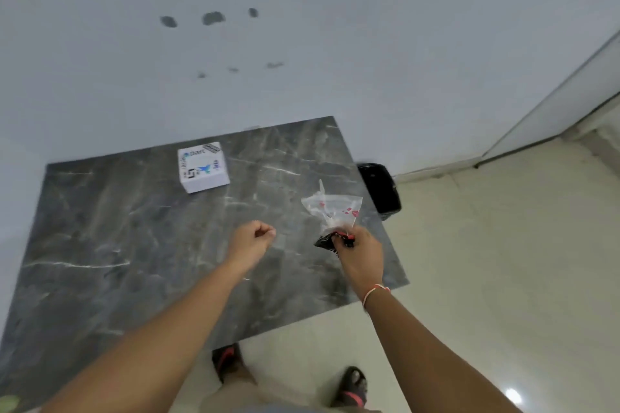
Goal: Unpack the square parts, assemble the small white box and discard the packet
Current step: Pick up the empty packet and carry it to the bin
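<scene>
A small white box [203,167] with blue and black printing stands closed on the dark marble table [134,245], toward its far side. My right hand [360,253] is over the table's right part and grips a crumpled clear plastic packet [332,208] with red marks, which sticks up from my fingers. Something dark and patterned shows at the packet's lower end inside my grip. My left hand [251,240] hovers over the table's middle, fingers curled into a loose fist with nothing in it.
A black bin [380,189] stands on the pale tiled floor just past the table's right far corner. A light wall with dark smudges rises behind the table. My feet in dark sandals [349,386] are at the table's near edge.
</scene>
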